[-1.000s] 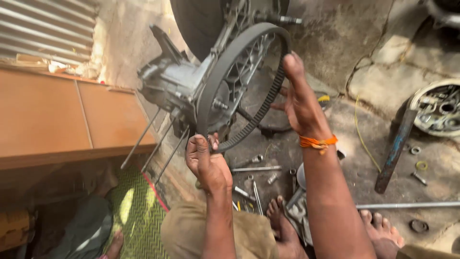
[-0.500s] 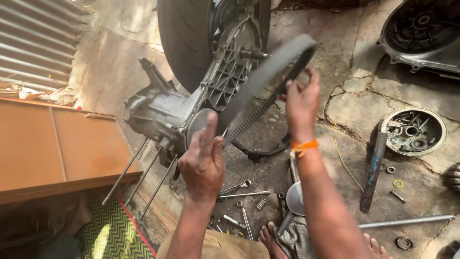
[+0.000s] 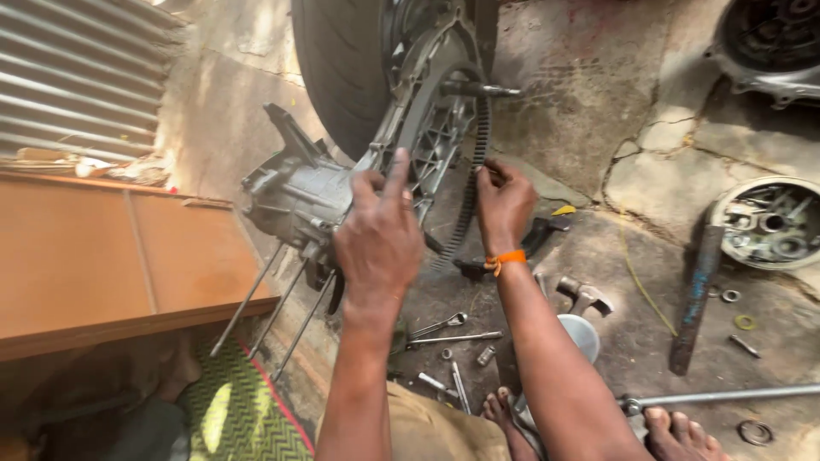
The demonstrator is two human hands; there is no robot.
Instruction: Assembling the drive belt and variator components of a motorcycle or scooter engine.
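At the engine case [image 3: 316,201], left hand [image 3: 380,239] rests flat on the housing, fingers loose, gripping nothing. Right hand [image 3: 504,205] pinches the toothed drive belt [image 3: 475,171], which loops over the shaft [image 3: 478,89] beside the tyre [image 3: 342,68]. On the concrete floor [image 3: 598,111] below: spanner [image 3: 440,324], hammer [image 3: 585,294], loose sockets. Clutch housing [image 3: 769,224] sits well apart, right.

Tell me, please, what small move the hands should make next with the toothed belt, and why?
Probably the right hand should ease the toothed belt further in around the rear shaft. The belt already loops over that shaft and hangs slack below, pinched at its edge by the right hand, while the left hand rests on the engine casing, steadying it. How it sits at the front is hidden.
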